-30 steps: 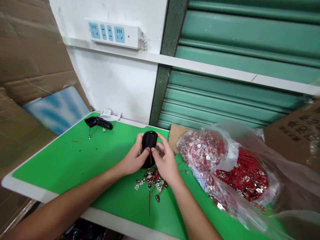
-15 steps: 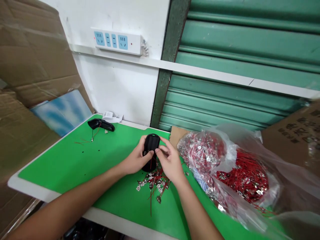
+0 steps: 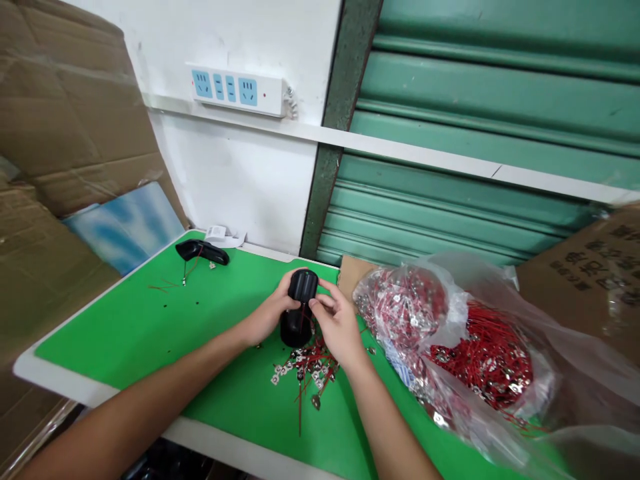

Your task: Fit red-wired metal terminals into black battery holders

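A black plastic housing with a long, rounded body and a grooved upper part stands tilted over the green tabletop. My left hand is closed round its left side, thumb across the front. On the right edge, the thumb and fingers of my right hand pinch the housing; whether a small part lies between them is hidden. A thin red wire shows on the front of the housing. Just below it lies a loose heap of metal contact plates with springs and red wires.
Clear plastic bags of red-wired contacts fill the table's right side. At the far left lies another black curved housing by a white paper slip. Cardboard stands left; a power strip is on the wall.
The housing has tilted slightly, its lower end shifting a little left. My left thumb has drawn back from the middle of its front. Both hands remain on it.
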{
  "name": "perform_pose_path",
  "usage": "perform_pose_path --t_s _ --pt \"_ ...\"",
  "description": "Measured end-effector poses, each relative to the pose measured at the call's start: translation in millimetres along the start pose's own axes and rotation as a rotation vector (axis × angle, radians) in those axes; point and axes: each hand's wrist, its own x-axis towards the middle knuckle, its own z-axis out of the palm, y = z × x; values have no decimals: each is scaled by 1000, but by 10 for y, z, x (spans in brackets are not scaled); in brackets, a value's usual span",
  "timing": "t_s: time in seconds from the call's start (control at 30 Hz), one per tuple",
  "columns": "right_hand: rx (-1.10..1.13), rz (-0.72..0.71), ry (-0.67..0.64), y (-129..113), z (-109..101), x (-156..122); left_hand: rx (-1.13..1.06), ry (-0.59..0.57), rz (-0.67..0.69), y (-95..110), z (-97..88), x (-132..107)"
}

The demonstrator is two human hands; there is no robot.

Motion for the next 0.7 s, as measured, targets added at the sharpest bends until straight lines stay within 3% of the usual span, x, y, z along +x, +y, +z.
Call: perform_pose_path --t_s 0.13,0.3,0.37,0.43,0.5,0.57,0.63,0.7 --pt "16 9 6 -14 -8 9 -209 -22 -56 42 -9 -15" --pt "2 12 13 -45 -7 11 -248 -1 -71 39 -8 43" --pt "-1 -10 33 -73 -12 13 -259 44 -97 157 2 46" --pt "13 -29 73 -107 -30 19 -290 58 -136 384 8 -101" --pt "42 -40 112 -140 -61 29 -308 2 -137 644 -1 -478" --pt "71 -73 150 -160 -94 42 -263 -55 -181 821 -26 -1061" --pt "72 -110 190 -163 -113 58 -136 -159 -266 826 -56 -1728" --pt "72 -126 201 -154 -113 74 40 -348 -402 629 -86 -2333"
